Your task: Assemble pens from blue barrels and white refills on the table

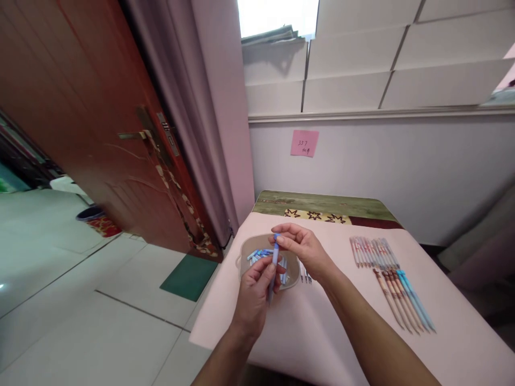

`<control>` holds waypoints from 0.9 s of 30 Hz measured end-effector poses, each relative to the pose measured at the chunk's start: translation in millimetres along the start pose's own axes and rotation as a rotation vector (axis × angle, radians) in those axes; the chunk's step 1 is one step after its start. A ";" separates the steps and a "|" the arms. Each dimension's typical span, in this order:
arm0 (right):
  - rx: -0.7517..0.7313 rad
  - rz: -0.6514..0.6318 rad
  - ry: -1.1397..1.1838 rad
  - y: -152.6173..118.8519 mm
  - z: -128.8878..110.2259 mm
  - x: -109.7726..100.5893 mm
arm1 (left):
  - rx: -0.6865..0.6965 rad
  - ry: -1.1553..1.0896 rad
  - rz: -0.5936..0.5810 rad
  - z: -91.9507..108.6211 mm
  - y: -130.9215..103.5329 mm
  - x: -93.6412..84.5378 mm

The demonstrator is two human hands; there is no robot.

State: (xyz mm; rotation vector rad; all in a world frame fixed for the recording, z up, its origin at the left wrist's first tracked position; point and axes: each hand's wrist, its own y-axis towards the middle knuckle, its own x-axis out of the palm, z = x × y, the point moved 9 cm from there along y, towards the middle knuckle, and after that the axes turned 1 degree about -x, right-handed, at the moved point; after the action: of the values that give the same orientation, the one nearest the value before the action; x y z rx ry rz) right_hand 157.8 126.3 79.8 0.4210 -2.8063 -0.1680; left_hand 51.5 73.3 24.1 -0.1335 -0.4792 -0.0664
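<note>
A light-purple pen [276,254] with a blue top stands nearly upright between my hands, above the front of a beige basket. My left hand [259,281] is closed around its lower barrel. The thumb and fingers of my right hand [301,244] pinch the blue top. Several blue and white pen parts [257,256] lie inside the basket [246,247], partly hidden by my left hand. Just right of the basket, several thin pen refills [306,276] with dark tips lie on the table, partly covered by my right hand.
Rows of clear-and-red pens [374,252] and brown and blue pens [402,300] lie on the right of the pink-covered table [341,343]. A pink note [304,143] is stuck to the wall behind. A wooden door [100,107] and a bin [98,221] are at left.
</note>
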 end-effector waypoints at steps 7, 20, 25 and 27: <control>-0.104 0.141 -0.139 -38.7 -13.7 -26.3 | 0.048 -0.024 -0.013 -10.2 -12.0 20.0; -0.001 0.526 -0.774 -165.6 47.8 -93.5 | -0.038 0.103 -0.017 -122.3 -7.9 49.6; -0.002 0.578 -0.925 -178.5 51.9 -108.7 | -0.078 0.103 -0.066 -147.8 -7.0 70.0; 0.011 0.617 -0.991 -183.5 50.1 -121.2 | -0.096 0.120 -0.079 -153.3 -5.4 77.5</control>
State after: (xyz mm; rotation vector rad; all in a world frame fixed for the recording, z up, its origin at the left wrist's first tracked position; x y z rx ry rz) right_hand 302.3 -7.7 -29.9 -0.7532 -3.6991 -0.2743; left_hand 189.3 43.5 -74.1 -0.2037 -0.3613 -0.1743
